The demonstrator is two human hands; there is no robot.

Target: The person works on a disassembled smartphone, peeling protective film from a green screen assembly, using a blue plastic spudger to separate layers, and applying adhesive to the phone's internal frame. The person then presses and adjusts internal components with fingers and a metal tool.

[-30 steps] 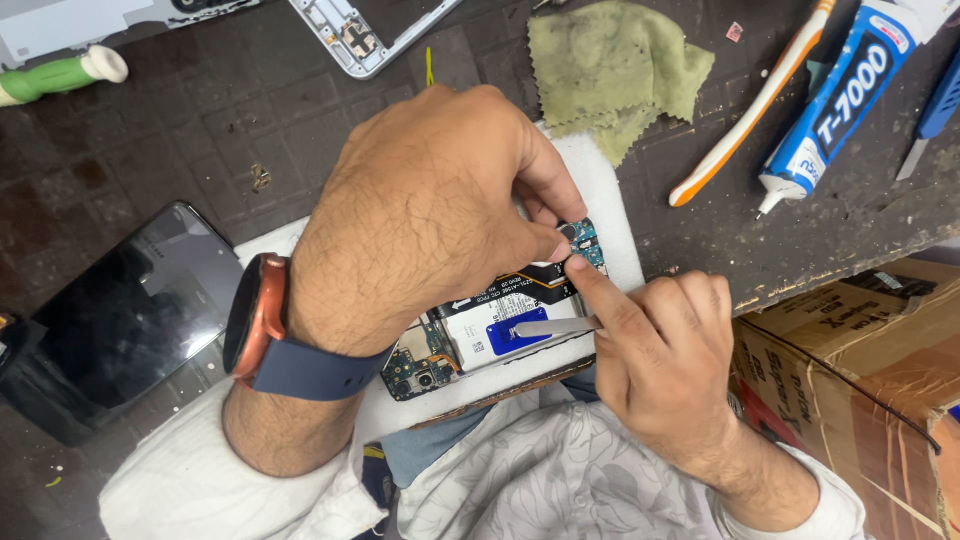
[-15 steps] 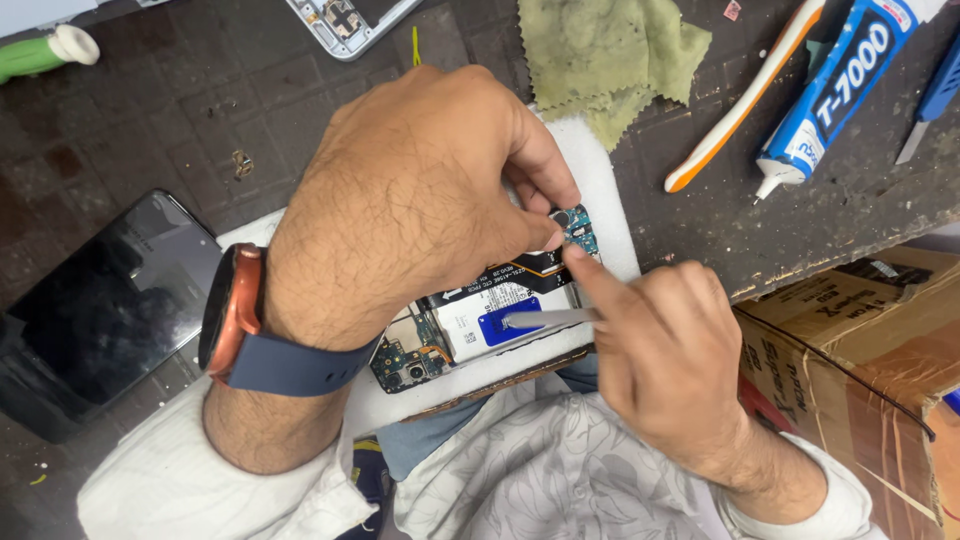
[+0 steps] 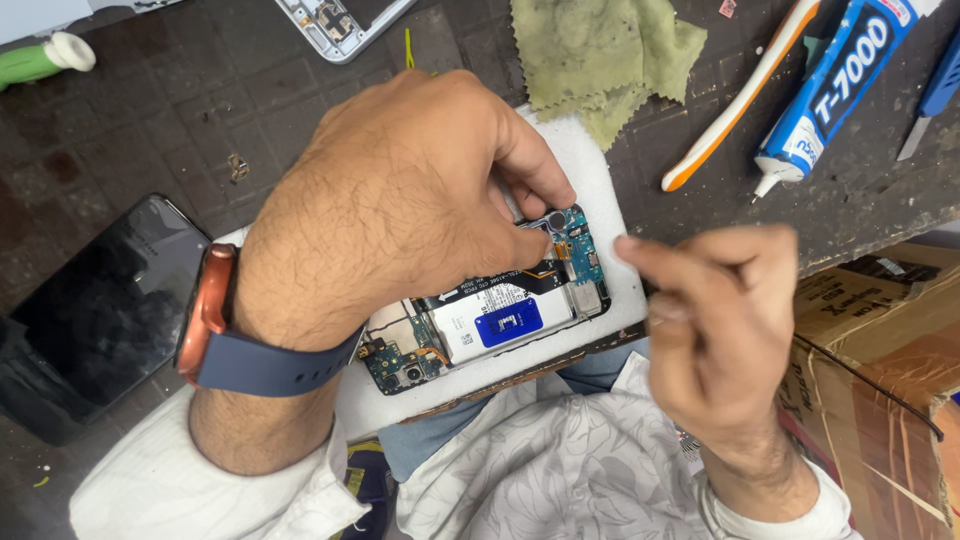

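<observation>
An opened phone lies with its back off on a white foam pad, showing a battery with a blue label and green circuit boards. My left hand, with a watch on a blue strap on its wrist, covers the phone's upper half. Its fingertips press on the small board at the phone's right end. My right hand is raised to the right of the phone, clear of it and blurred. Its fingers are pinched together, and I cannot tell whether they hold anything.
A dark phone screen lies at the left, and a phone frame at the top. A green cloth, a toothbrush, a glue tube and a blue tool lie behind. A cardboard box stands at the right.
My right hand has lifted off the battery's blue label and pulled away to the right. My left hand stays pressed on the phone.
</observation>
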